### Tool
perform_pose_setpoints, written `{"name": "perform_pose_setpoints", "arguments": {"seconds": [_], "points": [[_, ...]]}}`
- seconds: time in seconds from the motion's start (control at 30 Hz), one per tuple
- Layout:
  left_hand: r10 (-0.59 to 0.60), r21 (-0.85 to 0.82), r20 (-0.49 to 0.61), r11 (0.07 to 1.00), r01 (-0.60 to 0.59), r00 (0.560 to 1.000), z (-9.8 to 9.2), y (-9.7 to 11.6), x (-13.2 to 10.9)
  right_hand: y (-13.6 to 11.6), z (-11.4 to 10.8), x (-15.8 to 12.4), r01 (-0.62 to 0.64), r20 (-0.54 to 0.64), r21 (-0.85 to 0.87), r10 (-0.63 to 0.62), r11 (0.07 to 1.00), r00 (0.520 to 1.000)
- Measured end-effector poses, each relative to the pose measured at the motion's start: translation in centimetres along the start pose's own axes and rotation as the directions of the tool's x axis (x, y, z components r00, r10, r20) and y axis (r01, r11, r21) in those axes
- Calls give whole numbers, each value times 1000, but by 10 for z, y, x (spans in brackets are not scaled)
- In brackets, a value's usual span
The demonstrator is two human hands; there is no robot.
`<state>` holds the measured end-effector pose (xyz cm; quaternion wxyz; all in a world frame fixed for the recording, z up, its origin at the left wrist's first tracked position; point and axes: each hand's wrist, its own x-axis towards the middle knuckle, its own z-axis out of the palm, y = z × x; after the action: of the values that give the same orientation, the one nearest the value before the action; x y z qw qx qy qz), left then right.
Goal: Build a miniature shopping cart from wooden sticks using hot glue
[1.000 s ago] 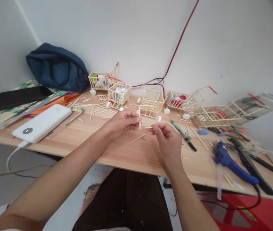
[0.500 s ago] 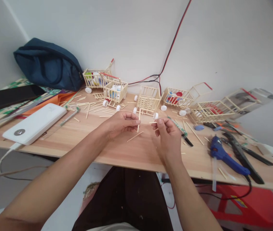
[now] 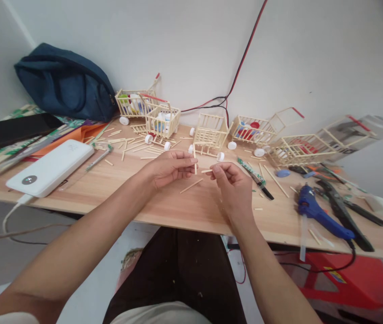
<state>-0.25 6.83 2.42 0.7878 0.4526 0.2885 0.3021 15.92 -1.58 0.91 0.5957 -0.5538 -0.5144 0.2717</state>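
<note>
My left hand (image 3: pixel 174 168) pinches a thin wooden stick (image 3: pixel 195 167) that stands nearly upright between thumb and fingers. Between the thumb and forefinger of my right hand (image 3: pixel 234 182) is a shorter wooden stick (image 3: pixel 207 171), lying level and pointing left toward the upright one. A small gap seems to part the two sticks. Below them a loose stick (image 3: pixel 191 186) lies slanted on the table. Just behind my hands stands a small stick-built cart (image 3: pixel 211 134) with white wheels.
More small carts, one a filled cart (image 3: pixel 162 123), line the back. Right lie a blue glue gun (image 3: pixel 320 216), black cutters (image 3: pixel 343 216) and a pen (image 3: pixel 257 177). Left are a white power bank (image 3: pixel 51 168), a phone (image 3: pixel 15 130) and a blue bag (image 3: pixel 66 85). Loose sticks are scattered about.
My right hand has moved left, bringing its short stick closer to the upright stick in my left hand. The view has shifted slightly.
</note>
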Motion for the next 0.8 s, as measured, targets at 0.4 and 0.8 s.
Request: {"name": "perform_pose_setpoints", "arguments": {"seconds": [0.4, 0.8], "points": [[3, -41, -20, 999, -4, 1000, 2, 1, -1, 0, 2, 0, 40, 0, -25, -40, 999, 999], [15, -43, -9, 999, -16, 1000, 1, 0, -1, -1, 4, 0, 50, 14, -24, -50, 998, 999]]}}
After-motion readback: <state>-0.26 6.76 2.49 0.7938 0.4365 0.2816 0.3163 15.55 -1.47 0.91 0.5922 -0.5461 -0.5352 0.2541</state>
